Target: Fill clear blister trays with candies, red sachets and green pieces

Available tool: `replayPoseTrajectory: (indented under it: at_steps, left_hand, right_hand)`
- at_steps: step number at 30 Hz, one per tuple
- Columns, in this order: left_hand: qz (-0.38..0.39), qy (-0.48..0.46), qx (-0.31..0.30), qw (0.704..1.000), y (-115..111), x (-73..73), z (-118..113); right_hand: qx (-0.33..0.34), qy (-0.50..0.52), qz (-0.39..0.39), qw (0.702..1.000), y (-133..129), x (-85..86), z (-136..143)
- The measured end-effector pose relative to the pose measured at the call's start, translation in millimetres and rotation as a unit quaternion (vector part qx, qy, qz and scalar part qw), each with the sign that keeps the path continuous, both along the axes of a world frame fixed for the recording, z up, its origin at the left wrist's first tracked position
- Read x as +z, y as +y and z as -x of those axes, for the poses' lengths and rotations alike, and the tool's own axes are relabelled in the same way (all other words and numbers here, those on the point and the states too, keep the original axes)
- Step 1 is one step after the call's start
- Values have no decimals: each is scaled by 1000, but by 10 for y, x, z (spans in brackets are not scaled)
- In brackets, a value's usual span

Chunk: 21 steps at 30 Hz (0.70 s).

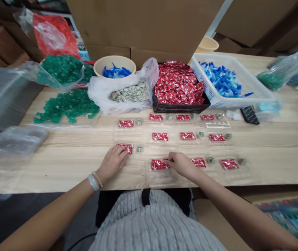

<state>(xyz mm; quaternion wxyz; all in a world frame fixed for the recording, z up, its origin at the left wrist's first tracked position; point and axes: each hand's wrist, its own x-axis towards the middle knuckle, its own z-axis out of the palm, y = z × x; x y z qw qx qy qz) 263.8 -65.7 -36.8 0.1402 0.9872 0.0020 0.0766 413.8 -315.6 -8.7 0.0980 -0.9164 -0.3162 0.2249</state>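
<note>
Left hand: the left hand (113,161) lies palm down on the wooden table (60,164), fingers together and flat, their tips touching the near edge of a red sachet (125,147); nothing is pinched.
Right hand: the right hand (181,164) has thumb and forefinger closed on the right end of another red sachet, the held sachet (159,164).
Key relation: the held sachet lies left of the right fingers, its long side running left to right along the table edge; the left hand is well apart from it.
Rows: more red sachets sit in clear trays with small wrapped sweets (140,149) beside them.
Supplies: a black crate (180,106) of red sachets, a white basket (243,101) of blue pieces, green sweets (66,106) loose at left.
</note>
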Motion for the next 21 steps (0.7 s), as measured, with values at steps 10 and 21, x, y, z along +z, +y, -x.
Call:
replayPoseTrajectory:
  at_steps: [10,21]
  left_hand:
    - [32,-15,50,998,-29,79,-161]
    - [809,-149,191,535,1099,714,-315]
  right_hand:
    - [217,-172,-89,957,639,249,21]
    - [338,-63,-372,862,3053,379,228]
